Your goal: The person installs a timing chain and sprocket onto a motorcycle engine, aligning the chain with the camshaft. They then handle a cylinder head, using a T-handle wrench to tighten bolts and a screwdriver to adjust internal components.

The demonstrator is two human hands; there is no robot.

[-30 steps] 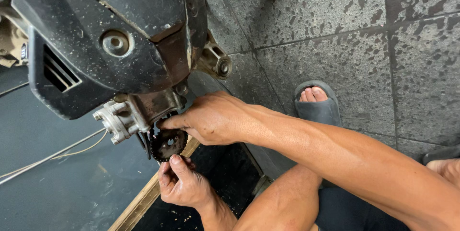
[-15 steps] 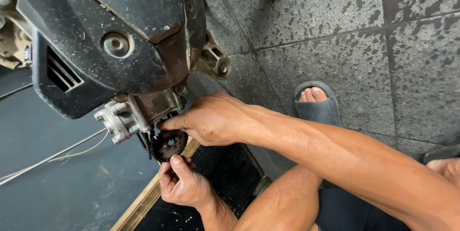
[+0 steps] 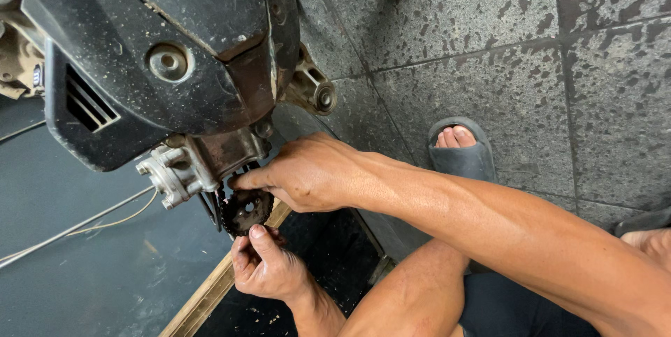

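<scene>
The right hand reaches in from the right across the frame, its fingers drawn together and pinched on the upper edge of a small dark toothed sprocket; the left hand comes up from below, thumb and fingertips closed on the sprocket's lower rim, so both hands clamp the same part; the sprocket sits just under the grimy engine casing, beside a pale metal fitting that juts out to the left of it; a thin dark chain or bracket edge shows at the sprocket's left side, though which it is I cannot tell; pale cables run off to the left over the dark blue-grey floor; a wooden strip lies diagonally below the hands; a foot in a grey slipper rests on the speckled stone tiles behind the right forearm
</scene>
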